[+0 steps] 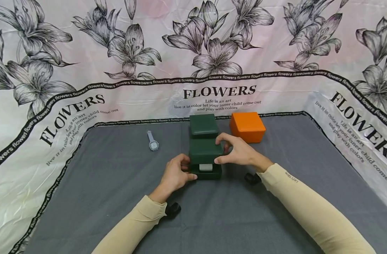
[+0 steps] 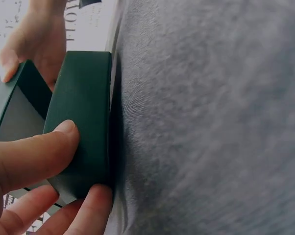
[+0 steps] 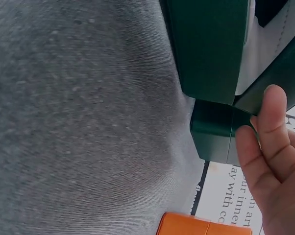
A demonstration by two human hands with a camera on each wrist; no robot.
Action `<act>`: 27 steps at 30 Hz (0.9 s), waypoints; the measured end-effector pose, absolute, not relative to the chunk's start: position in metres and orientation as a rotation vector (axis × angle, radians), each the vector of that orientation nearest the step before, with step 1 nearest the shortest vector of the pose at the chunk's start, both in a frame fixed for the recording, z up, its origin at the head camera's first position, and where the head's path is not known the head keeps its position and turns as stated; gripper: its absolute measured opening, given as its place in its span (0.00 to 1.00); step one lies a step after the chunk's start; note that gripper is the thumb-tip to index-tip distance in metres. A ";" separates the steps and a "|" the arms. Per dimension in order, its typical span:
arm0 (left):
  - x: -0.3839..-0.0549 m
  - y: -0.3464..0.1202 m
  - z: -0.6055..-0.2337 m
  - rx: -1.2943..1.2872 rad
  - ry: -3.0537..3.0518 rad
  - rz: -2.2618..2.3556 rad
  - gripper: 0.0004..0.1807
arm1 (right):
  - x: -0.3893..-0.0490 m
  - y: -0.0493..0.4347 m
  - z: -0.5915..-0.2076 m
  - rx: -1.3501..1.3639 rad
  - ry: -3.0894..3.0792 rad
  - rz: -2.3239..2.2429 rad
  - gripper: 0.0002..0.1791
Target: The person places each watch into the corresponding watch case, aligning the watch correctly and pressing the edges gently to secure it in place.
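Observation:
A dark green watch box (image 1: 212, 175) stands partly open at the middle of the table, its lid (image 1: 204, 150) tilted up toward the back. A pale cushion (image 1: 206, 167) shows inside through the gap. My left hand (image 1: 175, 173) grips the base at its front left corner; in the left wrist view the thumb (image 2: 64, 142) lies on the front wall, with fingers round the side. On the lid's right side, my right hand (image 1: 239, 151) holds the edge between thumb and fingers. Its fingers (image 3: 272, 132) meet the lid near the hinge in the right wrist view.
Right behind the open box stands a second, closed green box (image 1: 203, 126). An orange box (image 1: 248, 127) is at the back right. To the left lies a light-coloured wristwatch (image 1: 153, 145) on the grey cloth (image 1: 117, 183). Floral printed fabric (image 1: 142, 100) borders the back and sides.

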State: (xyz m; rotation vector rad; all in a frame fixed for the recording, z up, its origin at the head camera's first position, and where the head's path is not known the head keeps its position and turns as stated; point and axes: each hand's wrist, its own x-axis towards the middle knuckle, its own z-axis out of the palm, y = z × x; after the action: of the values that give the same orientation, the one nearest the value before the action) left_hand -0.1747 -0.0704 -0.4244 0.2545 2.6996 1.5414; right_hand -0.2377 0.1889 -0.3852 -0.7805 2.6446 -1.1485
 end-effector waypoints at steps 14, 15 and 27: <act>-0.174 -0.070 -0.425 0.295 2.754 1.461 0.26 | -0.255 0.190 -0.371 -0.763 2.447 -1.256 0.23; -0.174 -0.070 -0.424 0.291 2.756 1.455 0.26 | -0.255 0.190 -0.371 -0.755 2.443 -1.257 0.23; -0.174 -0.068 -0.423 0.290 2.760 1.433 0.27 | -0.259 0.191 -0.372 -0.806 2.453 -1.249 0.22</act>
State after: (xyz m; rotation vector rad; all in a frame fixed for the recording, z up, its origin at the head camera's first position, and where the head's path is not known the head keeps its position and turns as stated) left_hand -0.1739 -0.0680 -0.4233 0.2896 2.7601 1.4333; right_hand -0.2587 0.1914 -0.3722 -0.8062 2.4534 -1.2493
